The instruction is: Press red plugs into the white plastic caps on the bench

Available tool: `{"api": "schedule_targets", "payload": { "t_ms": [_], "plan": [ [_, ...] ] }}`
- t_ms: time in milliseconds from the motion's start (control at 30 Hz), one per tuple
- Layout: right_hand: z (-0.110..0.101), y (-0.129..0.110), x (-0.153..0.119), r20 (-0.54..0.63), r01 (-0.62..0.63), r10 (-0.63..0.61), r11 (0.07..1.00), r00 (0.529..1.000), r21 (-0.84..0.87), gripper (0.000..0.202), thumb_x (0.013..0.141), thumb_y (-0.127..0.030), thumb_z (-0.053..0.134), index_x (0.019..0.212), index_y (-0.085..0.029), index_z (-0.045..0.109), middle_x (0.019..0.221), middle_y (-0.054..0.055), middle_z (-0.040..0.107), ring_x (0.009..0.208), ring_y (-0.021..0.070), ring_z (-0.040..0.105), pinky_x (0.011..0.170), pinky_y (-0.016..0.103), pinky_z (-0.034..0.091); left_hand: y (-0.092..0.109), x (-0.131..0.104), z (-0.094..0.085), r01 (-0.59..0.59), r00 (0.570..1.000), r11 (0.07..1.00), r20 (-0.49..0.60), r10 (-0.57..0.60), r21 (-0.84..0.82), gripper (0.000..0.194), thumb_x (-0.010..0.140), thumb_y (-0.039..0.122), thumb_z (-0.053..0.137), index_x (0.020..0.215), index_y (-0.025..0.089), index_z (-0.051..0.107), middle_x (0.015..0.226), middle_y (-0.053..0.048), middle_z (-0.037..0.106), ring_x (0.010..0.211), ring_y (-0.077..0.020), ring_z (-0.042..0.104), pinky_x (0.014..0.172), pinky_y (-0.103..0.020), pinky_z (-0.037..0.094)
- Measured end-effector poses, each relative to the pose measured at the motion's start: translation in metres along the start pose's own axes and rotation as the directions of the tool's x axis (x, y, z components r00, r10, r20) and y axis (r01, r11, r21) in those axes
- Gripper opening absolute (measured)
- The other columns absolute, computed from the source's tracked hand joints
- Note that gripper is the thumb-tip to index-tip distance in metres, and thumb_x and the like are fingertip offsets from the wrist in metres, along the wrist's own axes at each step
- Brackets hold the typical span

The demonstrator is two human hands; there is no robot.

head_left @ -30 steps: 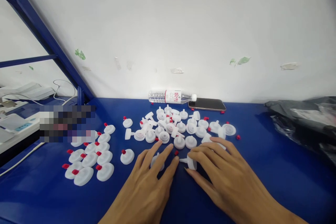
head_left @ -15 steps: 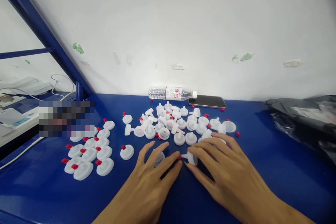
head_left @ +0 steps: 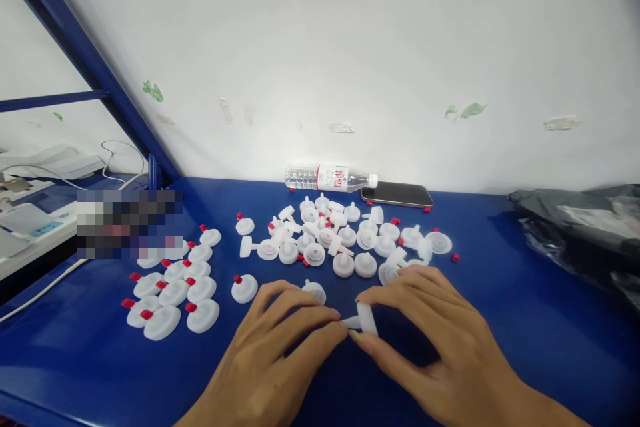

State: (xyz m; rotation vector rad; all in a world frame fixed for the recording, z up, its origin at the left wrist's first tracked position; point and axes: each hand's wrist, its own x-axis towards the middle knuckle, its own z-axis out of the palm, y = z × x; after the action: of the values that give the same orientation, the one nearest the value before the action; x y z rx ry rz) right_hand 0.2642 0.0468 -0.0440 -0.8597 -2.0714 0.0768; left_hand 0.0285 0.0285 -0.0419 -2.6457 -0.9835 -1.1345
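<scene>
A white plastic nozzle cap [head_left: 367, 319] is pinched on its round base between the thumb and index finger of my right hand [head_left: 440, 340]. Its narrow spout points left, into the fingertips of my left hand [head_left: 285, 347]. My left thumb and index finger are closed at the spout's tip, and they hide the small red tip cap there. Just behind my left fingers stands a nozzle cap without a red tip [head_left: 314, 291]. Left of that hand lies a nozzle cap with a red tip [head_left: 245, 288].
A loose pile of white nozzle caps [head_left: 343, 264] and red tip caps spreads across the blue table [head_left: 90, 347]. Several red-tipped nozzle caps [head_left: 203, 315] are grouped at the left. A plastic bottle [head_left: 305, 178] and a phone [head_left: 397, 195] lie by the wall; dark plastic bags [head_left: 565, 213] sit right.
Both hands have moved slightly nearer me with the nozzle cap. My left fingers have closed over the spout tip, covering the red tip cap that showed before.
</scene>
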Motion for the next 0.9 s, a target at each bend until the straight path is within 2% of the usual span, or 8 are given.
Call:
{"api": "schedule_targets", "payload": {
  "t_ms": [100,300,400,600,700,800,900],
  "plan": [
    [-0.004,-0.002,0.004,-0.015,-0.025,0.025,1.000,1.000,0.007,0.011,0.097,-0.027,0.073,0.107,-0.026,0.068,0.089,-0.004,0.078,0.081,0.0141,0.074,0.082,0.030,0.055,0.002,0.000,-0.002,0.046,0.998,0.999,-0.044,-0.047,-0.023,0.027,0.101,0.001,0.059,0.117,0.018,0.073,0.104,-0.002,0.081,0.093,-0.0147,0.071,0.089,-0.031,0.055],
    [-0.008,0.001,0.008,-0.015,-0.153,0.154,0.987,0.988,0.054,0.006,0.098,-0.030,0.069,0.105,-0.030,0.069,0.095,-0.004,0.081,0.085,0.0145,0.077,0.075,0.025,0.062,0.004,0.003,-0.006,0.157,0.976,0.987,-0.150,-0.160,-0.035,0.032,0.097,-0.003,0.062,0.119,0.019,0.072,0.107,-0.002,0.077,0.095,-0.0128,0.071,0.093,-0.026,0.058],
    [-0.008,0.002,0.008,-0.005,-0.169,0.170,0.983,0.985,0.074,0.006,0.099,-0.033,0.069,0.105,-0.031,0.070,0.094,-0.006,0.081,0.085,0.0129,0.077,0.076,0.023,0.062,0.005,0.002,-0.007,0.127,0.983,0.991,-0.130,-0.132,-0.046,0.031,0.099,-0.002,0.060,0.119,0.018,0.072,0.108,-0.003,0.077,0.099,-0.0133,0.072,0.094,-0.025,0.059],
    [-0.005,-0.006,0.007,0.059,-0.094,0.084,0.978,0.995,0.188,0.013,0.097,-0.038,0.076,0.104,-0.030,0.071,0.090,-0.006,0.080,0.078,0.0118,0.076,0.074,0.020,0.062,0.007,-0.003,-0.009,0.093,0.994,0.984,-0.042,-0.100,-0.152,0.032,0.099,-0.002,0.060,0.121,0.018,0.073,0.107,-0.004,0.077,0.096,-0.0124,0.070,0.088,-0.023,0.060],
    [-0.005,-0.008,0.005,0.102,-0.165,0.142,0.948,0.985,0.273,0.014,0.094,-0.037,0.079,0.105,-0.032,0.071,0.089,-0.008,0.081,0.077,0.0113,0.077,0.072,0.017,0.062,0.010,-0.002,-0.014,0.111,0.993,0.978,-0.010,-0.114,-0.177,0.034,0.098,0.000,0.063,0.123,0.020,0.073,0.107,-0.004,0.078,0.093,-0.0135,0.072,0.088,-0.026,0.061],
    [-0.005,-0.004,0.005,0.054,-0.231,0.225,0.933,0.973,0.276,0.008,0.094,-0.034,0.076,0.101,-0.033,0.073,0.087,-0.009,0.080,0.076,0.0107,0.078,0.072,0.014,0.062,0.012,-0.001,-0.016,0.130,0.990,0.979,-0.033,-0.136,-0.156,0.034,0.098,-0.001,0.062,0.122,0.020,0.074,0.105,-0.005,0.078,0.087,-0.0143,0.072,0.086,-0.028,0.062],
    [-0.006,-0.001,0.006,0.031,-0.254,0.255,0.931,0.967,0.264,0.010,0.092,-0.033,0.079,0.101,-0.034,0.075,0.088,-0.008,0.081,0.076,0.0106,0.079,0.072,0.013,0.061,0.012,-0.001,-0.014,0.115,0.993,0.979,-0.020,-0.120,-0.165,0.032,0.097,-0.001,0.062,0.120,0.017,0.075,0.101,-0.006,0.078,0.085,-0.0142,0.071,0.079,-0.026,0.062]
  ]
}}
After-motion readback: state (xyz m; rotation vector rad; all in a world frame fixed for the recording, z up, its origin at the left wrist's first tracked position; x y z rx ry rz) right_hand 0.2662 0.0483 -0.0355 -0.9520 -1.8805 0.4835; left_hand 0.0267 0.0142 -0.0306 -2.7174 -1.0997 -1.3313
